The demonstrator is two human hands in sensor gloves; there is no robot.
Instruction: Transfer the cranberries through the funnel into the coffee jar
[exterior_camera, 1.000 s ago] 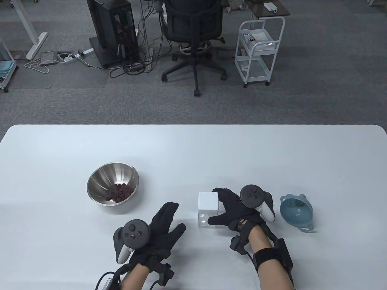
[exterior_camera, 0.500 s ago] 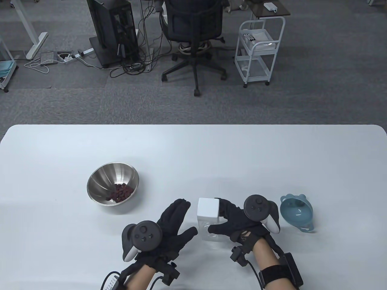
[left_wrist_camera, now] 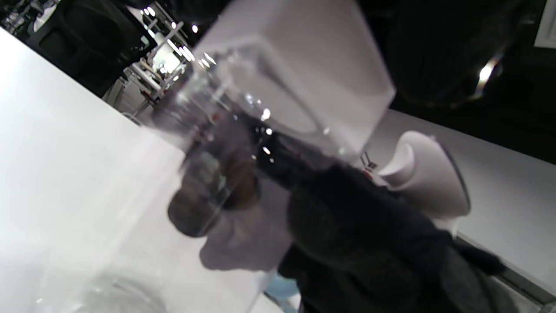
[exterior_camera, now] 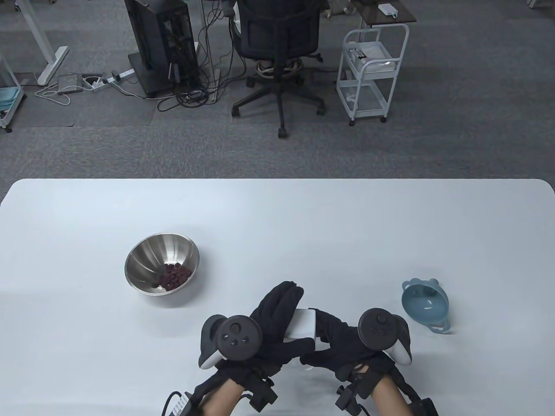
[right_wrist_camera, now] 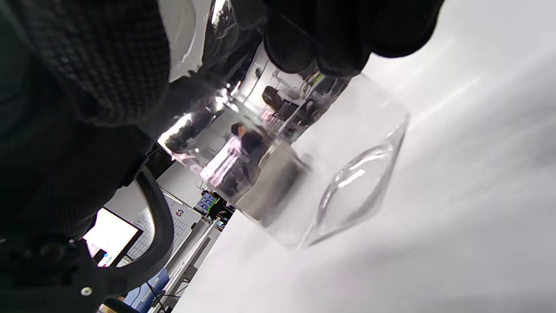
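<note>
The clear square coffee jar with its white lid [exterior_camera: 302, 323] is near the table's front edge, between both hands. My right hand [exterior_camera: 336, 342] grips the glass body; the right wrist view shows the jar [right_wrist_camera: 321, 174] lifted off the table and tilted. My left hand [exterior_camera: 277, 320] lies over the white lid [left_wrist_camera: 304, 69] and wraps it. The steel bowl [exterior_camera: 143, 260] with cranberries [exterior_camera: 173, 277] stands to the left. The blue funnel [exterior_camera: 426, 305] lies to the right on the table.
The white table [exterior_camera: 277, 216] runs wide beyond the bowl and funnel. An office chair [exterior_camera: 277, 43], a computer tower [exterior_camera: 160, 43] and a white cart [exterior_camera: 373, 69] stand on the floor behind it.
My right hand has drawn the jar toward the front edge and lifted it. My left hand has moved right and closed over the white lid.
</note>
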